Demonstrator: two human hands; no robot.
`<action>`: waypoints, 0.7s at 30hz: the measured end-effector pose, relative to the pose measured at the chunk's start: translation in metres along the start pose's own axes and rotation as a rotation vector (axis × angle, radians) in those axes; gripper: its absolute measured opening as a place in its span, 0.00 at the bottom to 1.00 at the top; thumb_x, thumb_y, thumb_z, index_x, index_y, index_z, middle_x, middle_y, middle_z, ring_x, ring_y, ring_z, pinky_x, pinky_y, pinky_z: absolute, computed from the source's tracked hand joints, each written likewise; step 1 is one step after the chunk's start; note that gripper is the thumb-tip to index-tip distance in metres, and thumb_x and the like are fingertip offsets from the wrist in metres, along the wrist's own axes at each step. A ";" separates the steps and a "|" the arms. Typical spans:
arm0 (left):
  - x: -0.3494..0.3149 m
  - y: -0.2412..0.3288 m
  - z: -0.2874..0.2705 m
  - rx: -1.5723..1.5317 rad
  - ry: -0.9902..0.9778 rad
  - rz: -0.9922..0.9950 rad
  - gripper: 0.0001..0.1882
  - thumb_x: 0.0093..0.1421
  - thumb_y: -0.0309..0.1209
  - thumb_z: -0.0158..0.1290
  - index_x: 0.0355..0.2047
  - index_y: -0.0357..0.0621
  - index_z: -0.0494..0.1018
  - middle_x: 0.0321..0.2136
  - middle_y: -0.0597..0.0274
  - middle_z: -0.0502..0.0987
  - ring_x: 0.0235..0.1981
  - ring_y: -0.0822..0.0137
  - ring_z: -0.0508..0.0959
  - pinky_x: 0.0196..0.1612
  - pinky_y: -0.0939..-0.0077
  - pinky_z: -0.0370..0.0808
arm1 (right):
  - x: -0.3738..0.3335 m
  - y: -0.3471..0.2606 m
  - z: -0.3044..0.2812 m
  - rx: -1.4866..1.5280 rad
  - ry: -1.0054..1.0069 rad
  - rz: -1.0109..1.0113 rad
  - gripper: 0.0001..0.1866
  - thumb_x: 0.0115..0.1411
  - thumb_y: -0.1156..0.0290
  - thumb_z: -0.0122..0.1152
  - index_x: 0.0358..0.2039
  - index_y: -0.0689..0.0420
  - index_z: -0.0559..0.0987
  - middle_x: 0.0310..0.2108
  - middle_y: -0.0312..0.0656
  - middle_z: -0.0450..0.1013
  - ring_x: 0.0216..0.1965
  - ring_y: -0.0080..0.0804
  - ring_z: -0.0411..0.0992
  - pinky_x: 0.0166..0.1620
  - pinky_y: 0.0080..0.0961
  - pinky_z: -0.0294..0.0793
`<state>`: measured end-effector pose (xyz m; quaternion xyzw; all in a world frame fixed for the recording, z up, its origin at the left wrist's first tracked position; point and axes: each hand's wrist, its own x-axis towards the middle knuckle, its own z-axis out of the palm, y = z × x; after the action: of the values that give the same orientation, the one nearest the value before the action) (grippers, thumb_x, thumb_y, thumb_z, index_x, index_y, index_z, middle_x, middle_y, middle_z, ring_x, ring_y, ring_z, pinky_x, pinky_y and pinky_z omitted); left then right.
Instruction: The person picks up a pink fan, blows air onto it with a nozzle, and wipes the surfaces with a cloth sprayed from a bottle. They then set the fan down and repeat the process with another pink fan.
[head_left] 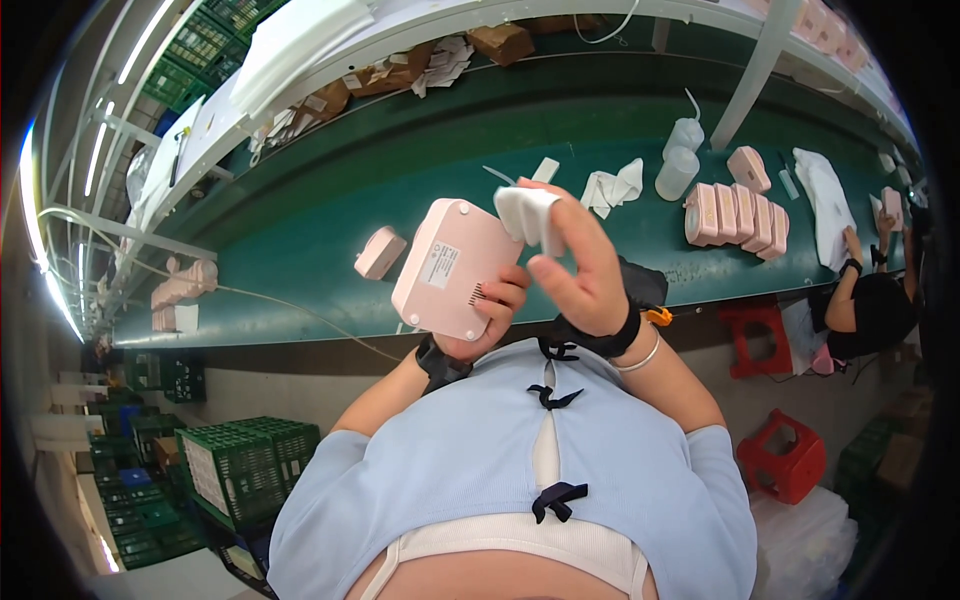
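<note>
My left hand [492, 312] grips a pale pink, rounded plastic device [455, 235] by its lower right edge. The device's underside faces me, with a white label, small round feet and a vent grille. In my right hand [588, 272] is a folded white cloth [530, 212], pinched close to the device's upper right corner; whether it touches there I cannot tell. A smaller pink device [380, 252] sits on the bench left of the held one. Past my right fingers lie a small white block [546, 169] and a crumpled white cloth [613, 188].
On the green bench [290, 240], to the right, stand a translucent squeeze bottle [678, 172] and a row of pink devices [735, 215]. A co-worker [868, 305] works at far right. Red stools [782, 455] and green crates [250, 470] stand below. A cable [290, 310] crosses the left side.
</note>
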<state>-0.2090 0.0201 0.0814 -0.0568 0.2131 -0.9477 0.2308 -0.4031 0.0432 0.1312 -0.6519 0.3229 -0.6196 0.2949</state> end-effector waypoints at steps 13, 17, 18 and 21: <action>-0.002 -0.004 0.005 0.315 0.313 0.147 0.24 0.64 0.48 0.43 0.56 0.50 0.66 0.51 0.64 0.70 0.44 0.70 0.73 0.34 0.76 0.73 | 0.000 -0.013 0.026 -0.745 -0.526 -0.366 0.36 0.55 0.35 0.47 0.42 0.60 0.76 0.65 0.43 0.58 0.68 0.38 0.52 0.68 0.41 0.44; -0.007 -0.001 -0.004 0.257 0.394 0.117 0.24 0.64 0.49 0.42 0.56 0.51 0.67 0.53 0.66 0.72 0.46 0.71 0.74 0.34 0.76 0.73 | 0.008 -0.016 0.023 -0.757 -0.486 -0.337 0.35 0.56 0.36 0.46 0.43 0.59 0.76 0.65 0.43 0.59 0.68 0.38 0.52 0.68 0.40 0.46; -0.007 0.001 -0.006 0.251 0.380 0.110 0.24 0.64 0.49 0.42 0.56 0.52 0.67 0.53 0.67 0.72 0.47 0.71 0.74 0.34 0.76 0.74 | 0.008 -0.016 0.021 -0.762 -0.459 -0.314 0.35 0.56 0.36 0.47 0.43 0.58 0.76 0.65 0.43 0.59 0.68 0.38 0.52 0.68 0.40 0.46; -0.005 0.017 -0.013 0.229 0.074 -0.015 0.26 0.65 0.52 0.41 0.56 0.52 0.67 0.51 0.69 0.74 0.47 0.72 0.74 0.37 0.74 0.75 | -0.003 -0.012 0.015 -0.768 -0.443 -0.259 0.34 0.57 0.37 0.47 0.44 0.57 0.76 0.65 0.43 0.59 0.67 0.39 0.54 0.67 0.40 0.48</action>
<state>-0.2000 0.0142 0.0626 0.0036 0.1112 -0.9690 0.2207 -0.3873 0.0532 0.1379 -0.8656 0.3742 -0.3325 0.0139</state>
